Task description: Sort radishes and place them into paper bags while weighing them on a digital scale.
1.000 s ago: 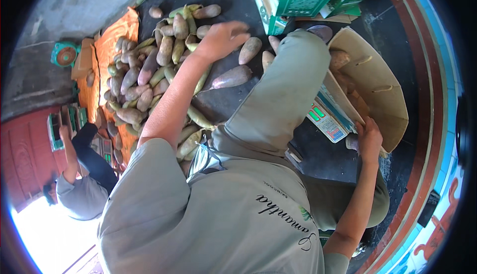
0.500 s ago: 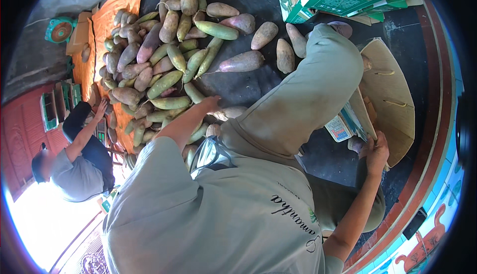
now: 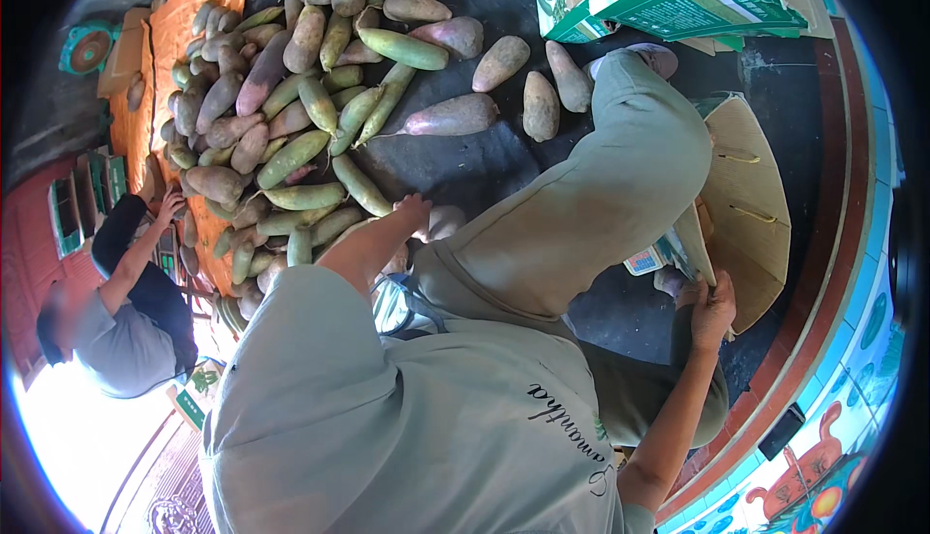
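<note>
My left hand [image 3: 413, 212] reaches to the near edge of a big pile of radishes [image 3: 291, 161], green and purplish, dusted with soil. Its fingers curl over a pale radish [image 3: 446, 223] beside my bent leg, which partly hides it. On the right, my right hand [image 3: 714, 309] pinches the upper edge of a cardboard box's [image 3: 760, 243] side wall. The box stands open past my knee, with a brown interior and yellow cord loops on one side. Next to it, under my leg, sits a small device with a blue-and-red keypad [image 3: 643, 261].
Green printed cartons [image 3: 678, 1] stand at the far right. A few loose radishes [image 3: 541, 106] lie on the dark sheet [image 3: 484, 171] near my foot. Another person [image 3: 136, 330] works at the pile's left side, by an orange sheet [image 3: 218, 234]. A tiled wall [image 3: 852, 340] curves along the right.
The whole view has shifted, so the pile sits farther left. My left hand and the pale radish have moved slightly rightward relative to the pile. My right hand stays on the box edge.
</note>
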`<control>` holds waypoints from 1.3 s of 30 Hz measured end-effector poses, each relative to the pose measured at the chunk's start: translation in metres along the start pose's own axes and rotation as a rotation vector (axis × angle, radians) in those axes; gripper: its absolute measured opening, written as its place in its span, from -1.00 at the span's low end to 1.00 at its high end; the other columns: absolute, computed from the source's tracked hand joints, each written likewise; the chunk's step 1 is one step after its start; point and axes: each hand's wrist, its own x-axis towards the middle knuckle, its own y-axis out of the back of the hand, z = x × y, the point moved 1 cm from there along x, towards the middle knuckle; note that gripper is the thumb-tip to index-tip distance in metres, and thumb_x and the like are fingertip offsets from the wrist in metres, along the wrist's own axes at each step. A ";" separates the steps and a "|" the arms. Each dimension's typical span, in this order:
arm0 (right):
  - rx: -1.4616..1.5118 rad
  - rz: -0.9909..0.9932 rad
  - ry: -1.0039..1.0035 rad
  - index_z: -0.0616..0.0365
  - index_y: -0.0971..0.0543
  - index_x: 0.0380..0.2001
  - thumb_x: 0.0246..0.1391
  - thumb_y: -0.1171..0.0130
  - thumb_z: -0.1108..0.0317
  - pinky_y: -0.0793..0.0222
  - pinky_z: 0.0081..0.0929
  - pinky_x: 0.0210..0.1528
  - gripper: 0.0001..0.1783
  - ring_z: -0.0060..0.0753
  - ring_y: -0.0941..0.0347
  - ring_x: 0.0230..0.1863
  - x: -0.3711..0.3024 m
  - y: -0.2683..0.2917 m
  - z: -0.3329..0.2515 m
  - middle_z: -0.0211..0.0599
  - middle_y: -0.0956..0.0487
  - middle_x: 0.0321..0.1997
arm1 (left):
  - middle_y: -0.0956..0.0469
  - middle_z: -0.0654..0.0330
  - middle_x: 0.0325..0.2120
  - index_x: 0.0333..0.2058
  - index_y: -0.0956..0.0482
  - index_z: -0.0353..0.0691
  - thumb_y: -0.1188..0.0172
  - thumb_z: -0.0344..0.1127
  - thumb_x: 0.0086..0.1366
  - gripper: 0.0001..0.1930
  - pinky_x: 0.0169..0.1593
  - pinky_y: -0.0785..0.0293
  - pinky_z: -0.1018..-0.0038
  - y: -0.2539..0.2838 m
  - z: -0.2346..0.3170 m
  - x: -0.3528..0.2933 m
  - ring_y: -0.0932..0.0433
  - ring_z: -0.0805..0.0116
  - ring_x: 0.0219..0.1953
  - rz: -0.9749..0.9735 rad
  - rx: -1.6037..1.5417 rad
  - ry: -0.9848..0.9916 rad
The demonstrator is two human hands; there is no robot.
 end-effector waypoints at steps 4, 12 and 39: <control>0.020 -0.053 -0.016 0.15 -0.44 -0.32 -0.07 -0.12 0.43 -0.34 -0.31 -0.25 -0.82 -0.05 -0.43 -0.29 0.003 0.002 -0.004 -0.15 -0.48 -0.35 | -0.30 0.09 0.03 0.04 -0.33 -0.05 -0.47 -0.05 -0.36 -0.13 0.05 -0.32 0.16 -0.015 -0.009 0.005 -0.33 0.09 0.06 -0.056 -0.052 0.099; 0.015 -0.019 -0.009 0.15 -0.45 -0.39 -0.07 -0.11 0.45 -0.33 -0.30 -0.29 -0.88 -0.08 -0.42 -0.34 0.003 0.004 -0.010 -0.19 -0.46 -0.42 | -0.44 -0.01 -0.09 0.00 -0.28 -0.29 -0.46 -0.04 -0.37 -0.09 -0.03 -0.42 0.27 -0.008 -0.011 0.006 -0.43 0.10 -0.03 -0.026 -0.212 0.010; -0.002 0.101 -0.003 0.18 -0.42 -0.44 -0.25 -0.20 0.48 -0.31 -0.25 -0.30 -0.78 -0.09 -0.40 -0.33 0.002 0.007 -0.010 -0.19 -0.45 -0.43 | -0.55 0.18 -0.32 -0.16 -0.51 -0.19 -0.14 0.09 0.06 -0.50 -0.29 -0.44 0.32 0.045 -0.014 -0.046 -0.54 0.32 -0.34 -0.084 -1.034 0.104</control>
